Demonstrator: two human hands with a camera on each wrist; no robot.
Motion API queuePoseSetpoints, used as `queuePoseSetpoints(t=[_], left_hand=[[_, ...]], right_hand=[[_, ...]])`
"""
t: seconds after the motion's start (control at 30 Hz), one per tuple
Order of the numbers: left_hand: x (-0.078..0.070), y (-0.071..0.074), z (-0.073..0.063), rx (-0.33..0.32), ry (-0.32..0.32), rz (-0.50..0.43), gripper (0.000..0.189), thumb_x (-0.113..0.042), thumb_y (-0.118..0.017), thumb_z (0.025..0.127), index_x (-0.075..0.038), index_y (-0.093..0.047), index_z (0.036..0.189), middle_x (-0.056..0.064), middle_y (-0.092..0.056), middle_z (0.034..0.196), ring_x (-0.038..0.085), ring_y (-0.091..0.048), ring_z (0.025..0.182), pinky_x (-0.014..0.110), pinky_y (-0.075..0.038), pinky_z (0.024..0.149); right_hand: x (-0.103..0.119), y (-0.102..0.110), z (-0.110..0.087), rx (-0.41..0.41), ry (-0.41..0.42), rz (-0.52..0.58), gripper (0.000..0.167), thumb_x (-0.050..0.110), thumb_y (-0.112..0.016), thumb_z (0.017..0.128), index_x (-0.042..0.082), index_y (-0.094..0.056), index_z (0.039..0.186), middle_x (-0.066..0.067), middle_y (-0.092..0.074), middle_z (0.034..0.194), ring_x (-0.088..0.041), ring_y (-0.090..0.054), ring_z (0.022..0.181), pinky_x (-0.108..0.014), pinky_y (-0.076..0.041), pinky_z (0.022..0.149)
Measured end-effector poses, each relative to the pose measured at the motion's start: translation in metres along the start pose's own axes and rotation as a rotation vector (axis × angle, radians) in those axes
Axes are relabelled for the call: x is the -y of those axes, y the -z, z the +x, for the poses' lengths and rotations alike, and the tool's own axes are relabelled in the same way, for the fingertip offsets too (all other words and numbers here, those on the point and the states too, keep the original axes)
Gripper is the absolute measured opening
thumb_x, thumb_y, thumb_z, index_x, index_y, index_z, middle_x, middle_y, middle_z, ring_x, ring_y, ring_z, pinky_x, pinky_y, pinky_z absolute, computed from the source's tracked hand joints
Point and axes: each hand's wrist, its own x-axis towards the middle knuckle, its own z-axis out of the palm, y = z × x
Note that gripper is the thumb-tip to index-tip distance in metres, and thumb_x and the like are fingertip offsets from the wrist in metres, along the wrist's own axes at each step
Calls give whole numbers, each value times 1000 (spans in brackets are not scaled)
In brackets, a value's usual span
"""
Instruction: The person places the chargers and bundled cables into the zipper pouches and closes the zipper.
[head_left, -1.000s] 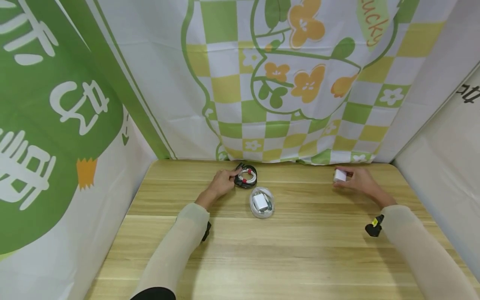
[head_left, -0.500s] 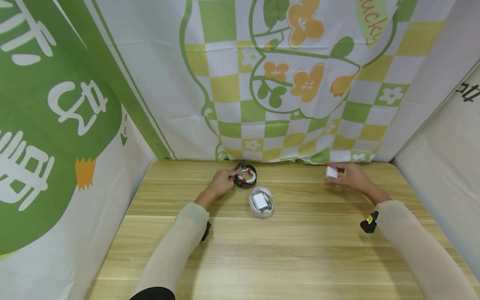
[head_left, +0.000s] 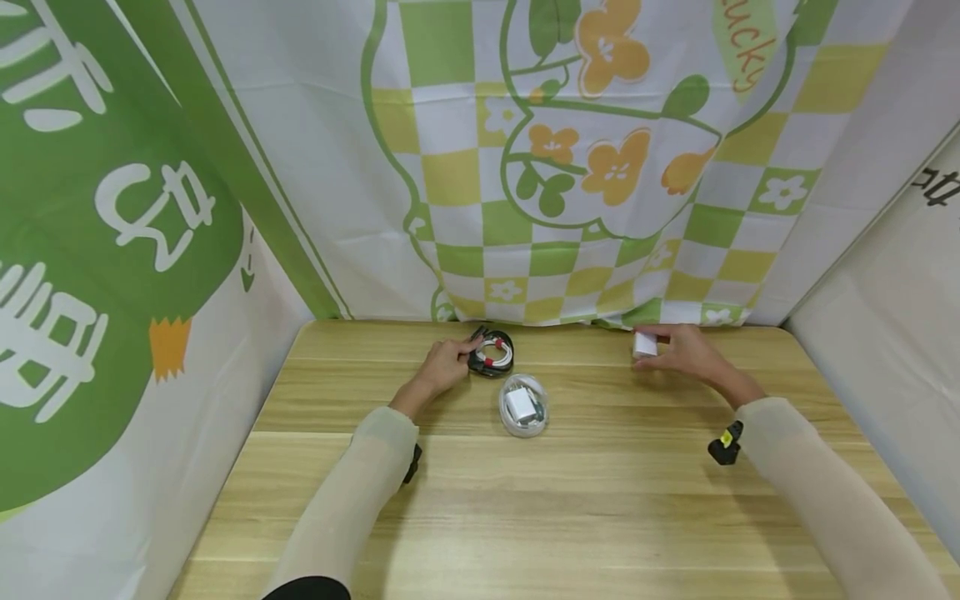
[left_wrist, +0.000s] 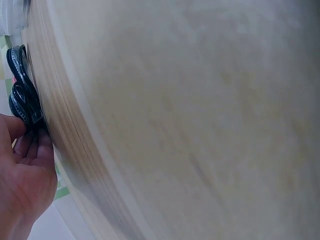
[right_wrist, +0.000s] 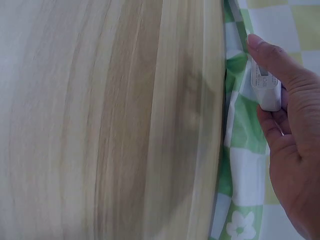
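Observation:
In the head view a coiled black cable [head_left: 491,372] lies near the table's back edge, with a white coil bound by red ties inside its ring. My left hand [head_left: 444,367] pinches the coil's left side; thumb and fingertips meet around the dark cable loops [left_wrist: 24,97] in the left wrist view. Farther right, my right hand [head_left: 693,357] holds a small white charger [head_left: 644,344] between thumb and fingers. The right wrist view shows grey print on the charger [right_wrist: 266,89], and its shadow falls on the wood, so it hangs above the table.
A second white charger [head_left: 520,403] sits on a pale coiled cable [head_left: 525,430], just in front of the black coil. The wooden table [head_left: 570,500] ends at a checked green and yellow curtain [head_left: 457,192]. Pale cloth panels hang at both sides.
My right hand has moved left along the back of the table with the charger in its grip. The left hand and the black cable coil have stayed in place.

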Motion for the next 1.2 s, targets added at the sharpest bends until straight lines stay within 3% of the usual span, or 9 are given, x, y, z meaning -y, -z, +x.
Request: queuePoseSetpoints(t=[0.23,0.5,0.8,1.03,1.2], left_hand=[[-1,1,-1,-2,0,-3,50,0,-51,100,-17,-62,145,16,-58,149,13,-23,55,28,-28,55],[-1,0,-2,-11,-8,1,50,1,-51,100,-17,-63,145,17,-59,148,12,-20,53,27,-26,54],[0,1,-1,-1,-2,-22,52,2,-50,99,-16,-63,145,18,-58,149,11,-20,52,26,-26,53],[1,1,-1,-1,-3,-28,51,2,-52,99,-17,-63,145,16,-58,149,13,-24,54,27,-30,56],[1,1,-1,-1,-2,-22,53,2,-51,98,-18,-63,145,14,-57,150,11,-21,51,26,-27,52]], right_hand=[[12,-3,7,-2,37,-60,75,20,-98,77,0,-66,141,-25,-76,117,-31,-71,98,-31,-56,75],[25,-7,16,30,20,-21,74,21,-97,78,1,-66,142,-22,-76,114,-27,-68,89,-30,-55,70],[37,-15,27,30,107,-48,74,20,-98,76,0,-67,140,-26,-76,114,-28,-68,83,-28,-53,65],[47,-20,34,57,131,-57,73,23,-97,78,-1,-67,140,-26,-76,114,-20,-61,69,-28,-50,59],[55,-23,40,66,137,-36,71,22,-96,79,-1,-68,139,-25,-75,119,-18,-61,72,-30,-51,61]])
